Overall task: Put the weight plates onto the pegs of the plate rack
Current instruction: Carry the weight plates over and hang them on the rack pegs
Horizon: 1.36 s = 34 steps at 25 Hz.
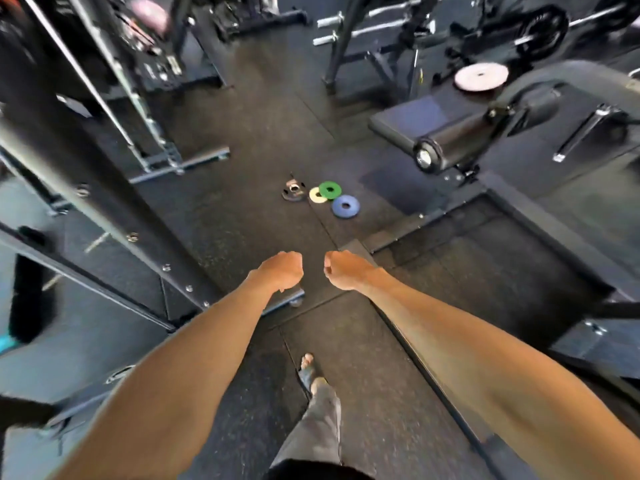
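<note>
Small weight plates lie on the black rubber floor ahead of me: a green plate (330,189) overlapping a pale yellow plate (316,195), a blue plate (345,206) to their right, and a dark metal plate or collar (293,192) to their left. My left hand (281,270) and my right hand (343,270) hang side by side in front of me, well short of the plates, fingers curled under and holding nothing. A rack with bare steel pegs (329,20) stands at the far back.
A heavy black rack frame (104,216) runs along the left. A padded bench machine (446,133) with a roller stands right, a pale plate (480,76) behind it. My foot (308,368) steps forward on the floor mats.
</note>
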Available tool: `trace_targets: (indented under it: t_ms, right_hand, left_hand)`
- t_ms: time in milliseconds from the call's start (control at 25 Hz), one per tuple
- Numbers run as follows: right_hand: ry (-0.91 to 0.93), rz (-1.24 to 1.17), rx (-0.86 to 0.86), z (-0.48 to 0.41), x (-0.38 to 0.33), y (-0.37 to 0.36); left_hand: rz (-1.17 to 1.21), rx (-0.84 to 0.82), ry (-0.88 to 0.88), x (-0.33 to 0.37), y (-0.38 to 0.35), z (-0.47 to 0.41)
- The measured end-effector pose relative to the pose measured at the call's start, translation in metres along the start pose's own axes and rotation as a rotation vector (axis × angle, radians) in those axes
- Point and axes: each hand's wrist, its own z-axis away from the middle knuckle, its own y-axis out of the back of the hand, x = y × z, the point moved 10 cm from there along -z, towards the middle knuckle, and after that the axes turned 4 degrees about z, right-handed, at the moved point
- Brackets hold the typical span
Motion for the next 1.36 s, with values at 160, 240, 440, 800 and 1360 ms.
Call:
trace_targets:
  t_ms: [160,240,440,800,1360]
  right_hand:
    - [-0.036,0.007,-0.144,-0.073,0.045,-0.016]
    - [-0.037,-0.001,-0.167,-0.106,0.057,-0.014]
    - [-0.032,-0.04,-0.26,-0.197,0.081,-0.005]
    - [-0.052,-0.184,-0.325,-0.424,0.147,0.048]
    - [-0.121,-0.184,-0.476,-0.686,0.185,0.078]
  left_hand:
    - [0.042,-0.111,0.019,-0.005,-0.017,-0.087]
    - [0.046,-0.14,0.035,-0.009,-0.013,-0.123]
    - [0.039,-0.177,0.104,-0.028,0.013,-0.212]
    - [0.19,-0.2,0.205,-0.035,0.093,-0.419]
    - [0.399,-0.264,0.295,-0.101,0.156,-0.691]
